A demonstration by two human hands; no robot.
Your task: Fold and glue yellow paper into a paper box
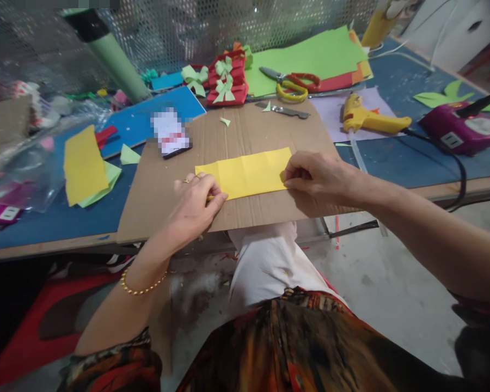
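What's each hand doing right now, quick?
Left hand: closed on the left end of the creased yellow strip.
Right hand: closed on the strip's right end, thumb and fingers pinched together.

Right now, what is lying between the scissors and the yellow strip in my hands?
In the head view: a grey cutter with a small green scrap at it, near the scissors; then bare cardboard to the yellow strip.
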